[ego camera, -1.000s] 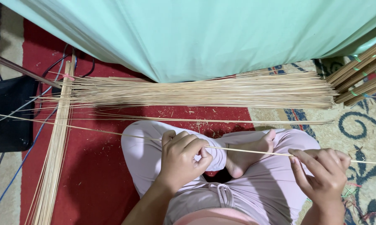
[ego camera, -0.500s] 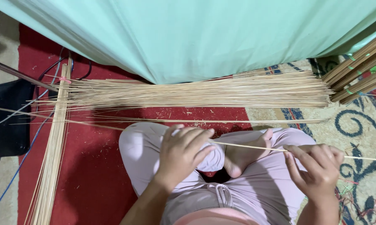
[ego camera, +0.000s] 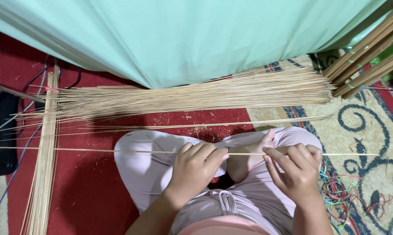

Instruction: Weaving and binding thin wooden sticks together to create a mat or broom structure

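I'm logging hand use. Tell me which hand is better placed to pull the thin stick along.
Probably right: the right hand pinches the thin stick between its fingertips, while the left hand only curls loosely over it.

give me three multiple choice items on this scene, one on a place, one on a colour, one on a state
1. Where does the big loose pile of sticks lie?
A. on the lap
B. on the red rug at the edge of the cloth
C. inside a basket

2. What colour is the hanging cloth?
A. pale green
B. yellow
C. black

3. How is the single thin stick held?
A. by the left hand alone
B. it lies untouched
C. level across the knees, both hands on it, the right hand too

Answers: 1 B, the pile rests on the rug just below the cloth. 2 A, the cloth is mint green. 3 C, fingers of each hand pinch it.
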